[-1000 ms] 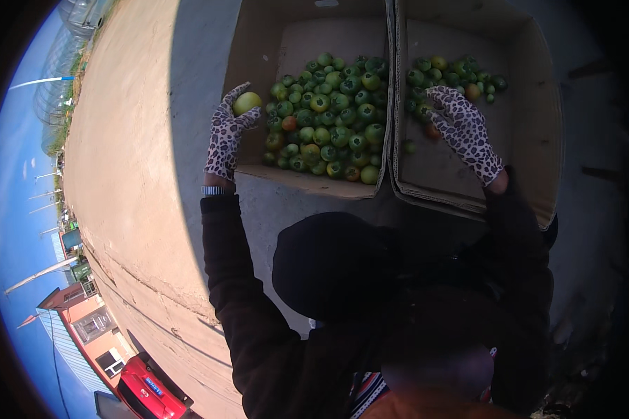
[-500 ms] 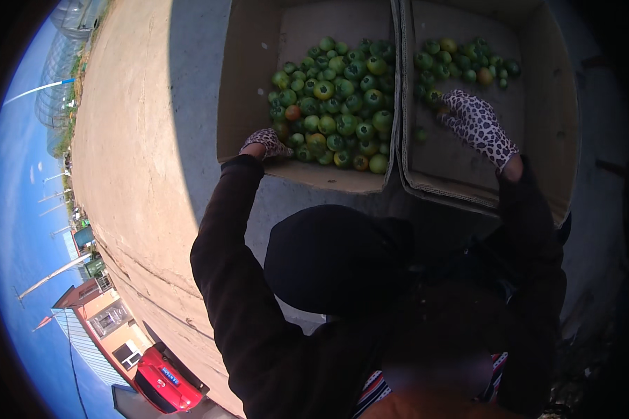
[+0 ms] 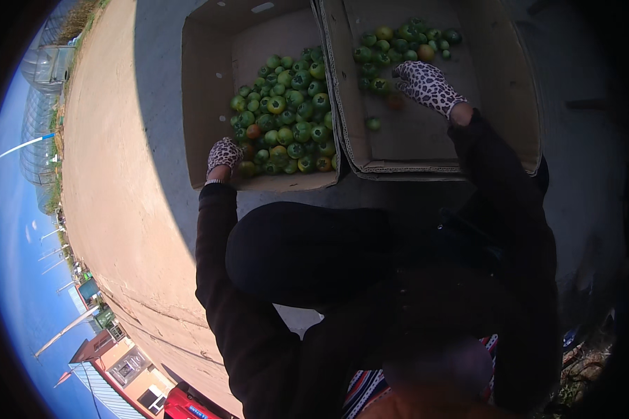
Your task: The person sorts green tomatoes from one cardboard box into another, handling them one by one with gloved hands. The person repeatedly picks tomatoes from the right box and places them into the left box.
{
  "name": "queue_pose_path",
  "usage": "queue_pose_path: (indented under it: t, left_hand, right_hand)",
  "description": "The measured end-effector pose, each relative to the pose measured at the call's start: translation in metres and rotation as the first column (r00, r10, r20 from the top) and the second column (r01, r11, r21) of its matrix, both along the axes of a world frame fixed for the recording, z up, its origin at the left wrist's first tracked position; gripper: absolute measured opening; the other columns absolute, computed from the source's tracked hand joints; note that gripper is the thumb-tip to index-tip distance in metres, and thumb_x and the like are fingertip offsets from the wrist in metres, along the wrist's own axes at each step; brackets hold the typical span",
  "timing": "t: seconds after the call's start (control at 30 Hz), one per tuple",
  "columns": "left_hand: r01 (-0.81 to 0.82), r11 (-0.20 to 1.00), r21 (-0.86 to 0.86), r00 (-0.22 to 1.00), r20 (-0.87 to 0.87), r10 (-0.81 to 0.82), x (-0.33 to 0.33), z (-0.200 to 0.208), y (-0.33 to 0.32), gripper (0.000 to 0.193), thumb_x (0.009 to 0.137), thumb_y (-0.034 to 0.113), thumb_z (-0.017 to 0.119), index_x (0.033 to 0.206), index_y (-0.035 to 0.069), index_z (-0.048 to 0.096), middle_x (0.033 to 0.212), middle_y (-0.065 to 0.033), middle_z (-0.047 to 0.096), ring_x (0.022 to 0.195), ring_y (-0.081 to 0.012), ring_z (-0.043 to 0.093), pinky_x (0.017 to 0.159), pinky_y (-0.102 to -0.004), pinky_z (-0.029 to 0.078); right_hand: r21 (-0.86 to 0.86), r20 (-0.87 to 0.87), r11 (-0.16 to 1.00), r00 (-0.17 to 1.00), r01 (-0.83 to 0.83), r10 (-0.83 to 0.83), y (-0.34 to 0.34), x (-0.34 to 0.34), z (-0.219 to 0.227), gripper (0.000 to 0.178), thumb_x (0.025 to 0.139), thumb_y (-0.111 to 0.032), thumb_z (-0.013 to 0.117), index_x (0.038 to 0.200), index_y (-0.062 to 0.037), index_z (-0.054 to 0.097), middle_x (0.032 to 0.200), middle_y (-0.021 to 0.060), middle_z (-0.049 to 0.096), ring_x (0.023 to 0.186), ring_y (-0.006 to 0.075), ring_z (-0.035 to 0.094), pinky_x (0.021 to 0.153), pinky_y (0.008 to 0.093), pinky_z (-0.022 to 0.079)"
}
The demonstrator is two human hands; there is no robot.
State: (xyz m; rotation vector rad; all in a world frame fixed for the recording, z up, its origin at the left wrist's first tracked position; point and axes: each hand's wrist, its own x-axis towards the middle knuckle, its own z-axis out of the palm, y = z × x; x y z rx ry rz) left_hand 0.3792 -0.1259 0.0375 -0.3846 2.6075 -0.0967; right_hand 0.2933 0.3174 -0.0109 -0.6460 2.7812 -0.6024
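Two cardboard boxes stand side by side in front of me. The left box (image 3: 210, 91) holds a heap of mostly green tomatoes (image 3: 286, 105), a few turning orange. In its near left corner is my left hand (image 3: 223, 155), in a spotted glove, against the edge of the heap; its fingers are hidden. Over the right box (image 3: 507, 84) my right hand (image 3: 430, 85), in a matching glove, reaches left with fingers extended. Just below its fingertips lies a blurred orange tomato (image 3: 395, 102), apparently loose. Smaller green tomatoes (image 3: 405, 43) lie at that box's far side, and a single green tomato (image 3: 373, 123) lies nearer.
The box walls (image 3: 337, 133) meet between the two heaps. My dark-clothed knee (image 3: 293, 244) is close to the near edges. Pale sunlit ground (image 3: 112, 140) stretches left past a shadow line. A red car (image 3: 189, 403) and a building (image 3: 129, 366) are farther off.
The view has shifted, so the boxes appear farther left and slightly higher. The orange tomato at my right fingers now shows below them, apart from the fingertips. My left hand stays in its corner.
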Motion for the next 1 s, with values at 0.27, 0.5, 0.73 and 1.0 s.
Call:
queue_pose_path:
  t: [0.27,0.5,0.73,1.0]
  left_hand:
    - [0.258,0.253,0.932,0.698,-0.361,0.619,-0.049,0.046,0.155,0.024,0.092,0.01,0.053,0.112,-0.001,0.06,0.103,-0.0103,0.064,0.09,-0.0139,0.062,0.075,-0.0249,0.053]
    - [0.224,-0.192,0.955,0.752,-0.044,0.657,-0.05,0.039,0.166,0.025,0.093,0.011,0.05,0.112,-0.002,0.059,0.103,-0.0106,0.064,0.088,-0.016,0.063,0.075,-0.0265,0.054]
    - [0.093,-0.245,0.965,0.83,0.061,0.555,-0.047,0.036,0.163,0.026,0.093,0.014,0.049,0.113,-0.001,0.058,0.103,-0.0109,0.064,0.087,-0.0189,0.064,0.072,-0.028,0.055]
    - [0.346,-0.26,0.901,0.928,-0.29,0.232,-0.029,0.05,0.178,0.047,0.087,0.023,0.062,0.126,0.002,0.049,0.122,-0.0108,0.055,0.111,-0.0189,0.054,0.09,-0.0327,0.048]
  right_hand:
    - [0.273,0.038,0.939,0.978,-0.208,0.205,-0.004,0.012,-0.019,0.036,0.081,-0.005,0.056,0.117,-0.0081,0.059,0.111,0.0146,0.06,0.103,0.0279,0.059,0.086,0.0395,0.049]
    - [0.325,0.074,0.896,0.953,-0.302,0.294,-0.027,0.015,-0.023,0.041,0.079,-0.009,0.061,0.12,-0.0079,0.055,0.115,0.0141,0.058,0.104,0.0292,0.058,0.09,0.0395,0.046]
    - [0.052,-0.233,0.998,0.972,-0.031,0.042,-0.022,0.01,0.007,0.039,0.077,-0.014,0.067,0.114,-0.0058,0.055,0.114,0.0143,0.058,0.103,0.0289,0.058,0.088,0.0378,0.048]
    - [-0.556,-0.472,0.812,0.872,-0.178,-0.132,-0.065,0.042,0.096,0.042,0.072,-0.008,0.073,0.11,-0.0043,0.057,0.109,0.0118,0.06,0.1,0.0245,0.06,0.088,0.0345,0.049]
